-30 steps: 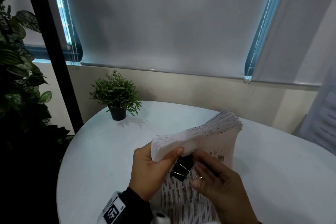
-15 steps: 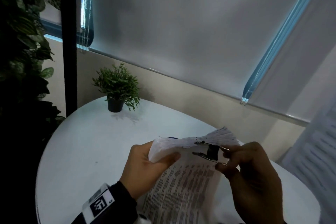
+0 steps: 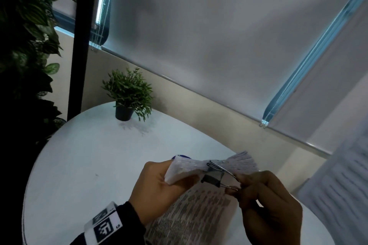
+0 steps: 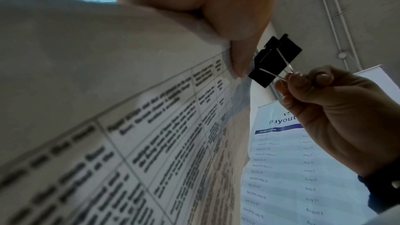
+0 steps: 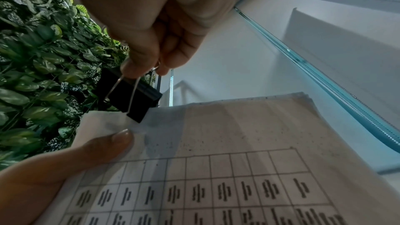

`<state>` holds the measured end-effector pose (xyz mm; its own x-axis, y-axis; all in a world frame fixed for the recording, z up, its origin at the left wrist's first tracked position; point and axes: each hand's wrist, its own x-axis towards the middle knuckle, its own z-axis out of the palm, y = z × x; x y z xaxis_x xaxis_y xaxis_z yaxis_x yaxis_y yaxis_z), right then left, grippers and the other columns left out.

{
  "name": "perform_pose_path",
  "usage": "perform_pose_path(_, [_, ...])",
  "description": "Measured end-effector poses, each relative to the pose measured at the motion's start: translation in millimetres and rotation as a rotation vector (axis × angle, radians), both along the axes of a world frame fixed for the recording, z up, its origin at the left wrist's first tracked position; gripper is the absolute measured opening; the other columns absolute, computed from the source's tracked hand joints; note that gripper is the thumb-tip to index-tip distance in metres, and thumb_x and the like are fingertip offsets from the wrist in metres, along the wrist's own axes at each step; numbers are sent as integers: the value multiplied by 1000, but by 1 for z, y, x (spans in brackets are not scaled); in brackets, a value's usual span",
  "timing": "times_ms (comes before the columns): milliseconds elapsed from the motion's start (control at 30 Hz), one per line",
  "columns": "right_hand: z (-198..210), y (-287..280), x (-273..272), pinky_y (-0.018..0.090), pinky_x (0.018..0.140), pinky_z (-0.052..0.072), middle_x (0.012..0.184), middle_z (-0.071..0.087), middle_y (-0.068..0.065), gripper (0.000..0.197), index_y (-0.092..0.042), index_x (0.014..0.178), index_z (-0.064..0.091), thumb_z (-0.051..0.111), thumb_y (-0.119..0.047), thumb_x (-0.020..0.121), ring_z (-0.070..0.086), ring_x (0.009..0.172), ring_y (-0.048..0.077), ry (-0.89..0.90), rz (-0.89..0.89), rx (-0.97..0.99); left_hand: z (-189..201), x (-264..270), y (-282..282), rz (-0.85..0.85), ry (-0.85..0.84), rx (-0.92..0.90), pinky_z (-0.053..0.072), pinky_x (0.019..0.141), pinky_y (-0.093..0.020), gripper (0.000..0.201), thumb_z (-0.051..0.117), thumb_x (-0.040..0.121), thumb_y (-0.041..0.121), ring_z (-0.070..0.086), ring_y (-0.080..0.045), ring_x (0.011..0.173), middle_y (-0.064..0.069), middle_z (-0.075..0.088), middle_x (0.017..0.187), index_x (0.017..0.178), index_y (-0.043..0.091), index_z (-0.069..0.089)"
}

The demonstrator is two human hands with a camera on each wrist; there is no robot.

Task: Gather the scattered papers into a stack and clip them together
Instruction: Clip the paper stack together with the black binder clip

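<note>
Low in the head frame, the left hand (image 3: 159, 187) grips the paper stack (image 3: 199, 213), bottom cut off. The right hand (image 3: 268, 207) pinches the binder clip (image 3: 213, 177) handles; the clip now sits on the stack's edge, farther on than half a second ago.

Dark sleeve (image 3: 111, 230), white wrist band (image 3: 103, 225) (black square marker), bare hands.

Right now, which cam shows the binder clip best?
The left wrist view: the binder clip is sharp and unobstructed, its wire handles pinched by the right hand. The right wrist view shows it partly behind the fingers. The head view shows it small and dim.
</note>
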<state>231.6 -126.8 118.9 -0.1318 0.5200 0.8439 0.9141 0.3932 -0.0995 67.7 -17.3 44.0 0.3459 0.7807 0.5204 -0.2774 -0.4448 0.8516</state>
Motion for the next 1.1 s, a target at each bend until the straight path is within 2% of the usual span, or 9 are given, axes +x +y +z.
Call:
perform_pose_path(167, [4, 3, 7, 4, 69, 46, 62, 56, 3, 43, -10, 43, 51, 77, 22, 55, 64, 82, -5, -3, -12, -25, -4, 2, 3, 16, 37, 60, 56, 72, -42, 23, 69, 77, 42, 71, -17, 78, 5, 75, 86, 94, 28, 75])
perform_pose_path(300, [23, 2, 9, 7, 66, 50, 68, 51, -13, 49, -25, 52, 48, 77, 14, 59, 66, 87, -7, -61, 47, -109, -1, 2, 1, 43, 63, 155, 52, 57, -35, 20, 68, 79, 40, 64, -18, 61, 2, 71, 70, 88, 24, 75])
perform_pose_path(433, [45, 1, 7, 4, 64, 48, 74, 51, -15, 58, -28, 59, 47, 83, 16, 52, 65, 87, -9, -184, 69, -316, -3, 6, 2, 42, 96, 223, 47, 51, -37, 30, 67, 82, 45, 59, -20, 53, -1, 65, 61, 75, 16, 73])
perform_pose_path(533, [64, 5, 5, 21, 54, 54, 72, 47, -18, 56, -30, 62, 46, 82, 13, 53, 67, 73, -1, -311, 75, -435, -2, 8, 1, 42, 120, 270, 46, 49, -37, 31, 67, 82, 45, 60, -19, 52, 0, 65, 60, 74, 16, 73])
perform_pose_path(600, [74, 8, 6, 25, 49, 52, 68, 43, -19, 54, -31, 63, 45, 78, 11, 52, 62, 62, 2, -411, 44, -496, -1, 8, 2, 29, 120, 275, 46, 49, -39, 29, 67, 83, 42, 60, -23, 54, -2, 66, 61, 75, 15, 73])
perform_pose_path(700, [85, 12, 7, 6, 46, 34, 63, 31, -24, 54, -31, 63, 43, 76, 8, 44, 40, 51, -6, -577, -54, -654, 2, 8, 1, 11, 111, 252, 48, 51, -40, 31, 67, 81, 44, 62, -27, 57, -6, 67, 64, 77, 14, 73])
perform_pose_path(867, [86, 18, 4, 6, 46, 22, 62, 30, -22, 43, -28, 55, 44, 73, 2, 43, 31, 49, -5, -593, -121, -742, 6, 7, -2, 25, 83, 215, 49, 50, -31, 19, 70, 78, 40, 63, -11, 56, 9, 70, 67, 86, 23, 75])
perform_pose_path(1000, [86, 24, 0, 20, 58, 42, 77, 46, -17, 41, -34, 60, 46, 72, -3, 66, 49, 70, 3, -502, -121, -755, 5, 8, -2, 2, 76, 155, 56, 65, -33, 22, 71, 77, 36, 71, -8, 75, 14, 75, 85, 99, 32, 73])
perform_pose_path(1100, [92, 28, 5, 13, 81, 39, 110, 48, -23, 30, -40, 94, 55, 75, -33, 73, 45, 101, -4, -356, -86, -901, 9, 5, -2, 10, 45, 137, 56, 71, -27, 24, 69, 77, 37, 71, -6, 82, 18, 74, 92, 101, 38, 71])
